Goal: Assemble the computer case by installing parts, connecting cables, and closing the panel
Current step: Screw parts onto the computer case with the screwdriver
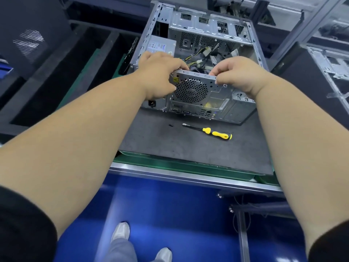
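Note:
An open grey metal computer case lies on its side on the dark mat, its rear panel with the round fan grille facing me. Inside I see the power supply at the left and loose cables with white connectors. My left hand grips the top edge of the rear panel at its left corner, fingers curled over the rim. My right hand grips the same edge further right, thumb on the outer face.
A yellow-and-black screwdriver lies on the mat in front of the case, with a small black screw to its left. Dark case panels stand at the left. Another metal chassis sits at the right.

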The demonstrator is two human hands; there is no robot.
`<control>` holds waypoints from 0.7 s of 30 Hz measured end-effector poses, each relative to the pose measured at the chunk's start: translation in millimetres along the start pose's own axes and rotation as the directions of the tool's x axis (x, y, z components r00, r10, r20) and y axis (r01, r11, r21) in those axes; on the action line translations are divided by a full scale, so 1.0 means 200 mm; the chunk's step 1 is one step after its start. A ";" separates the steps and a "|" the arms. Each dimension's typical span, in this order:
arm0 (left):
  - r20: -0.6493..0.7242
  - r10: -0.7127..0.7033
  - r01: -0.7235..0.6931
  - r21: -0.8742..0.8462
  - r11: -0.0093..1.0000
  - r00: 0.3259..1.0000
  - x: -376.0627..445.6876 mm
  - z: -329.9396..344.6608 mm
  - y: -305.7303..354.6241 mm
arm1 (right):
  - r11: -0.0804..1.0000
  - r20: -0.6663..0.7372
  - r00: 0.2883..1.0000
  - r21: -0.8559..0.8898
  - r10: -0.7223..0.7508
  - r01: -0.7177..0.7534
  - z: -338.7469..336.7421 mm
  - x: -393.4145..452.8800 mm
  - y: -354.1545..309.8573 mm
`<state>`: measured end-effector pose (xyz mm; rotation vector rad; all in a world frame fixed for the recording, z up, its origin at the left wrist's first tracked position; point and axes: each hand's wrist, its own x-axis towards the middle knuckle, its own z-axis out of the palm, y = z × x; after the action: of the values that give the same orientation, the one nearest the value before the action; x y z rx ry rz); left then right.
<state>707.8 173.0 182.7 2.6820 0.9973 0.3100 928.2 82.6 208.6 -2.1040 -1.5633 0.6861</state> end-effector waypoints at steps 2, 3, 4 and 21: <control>-0.016 -0.018 0.018 -0.016 1.000 1.000 0.00 0.00 0.00 | 0.996 0.037 0.999 -0.076 -0.039 0.042 0.01 0.00 0.01; -0.035 -0.026 0.025 -0.034 0.999 0.999 0.00 0.01 0.00 | 0.988 0.030 0.997 -0.133 -0.069 0.072 0.02 0.01 0.01; -0.057 -0.033 0.030 -0.054 0.998 0.998 -0.01 0.02 -0.01 | 0.977 0.007 0.995 -0.190 -0.102 0.101 0.03 0.01 0.02; -0.089 -0.117 0.120 0.032 0.992 0.989 0.04 0.04 0.01 | 0.968 -0.041 0.982 -0.183 -0.184 0.173 0.04 0.01 0.04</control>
<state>716.9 175.8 176.9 2.6484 1.1944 0.3900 930.6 83.3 197.4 -2.0529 -1.8139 0.4327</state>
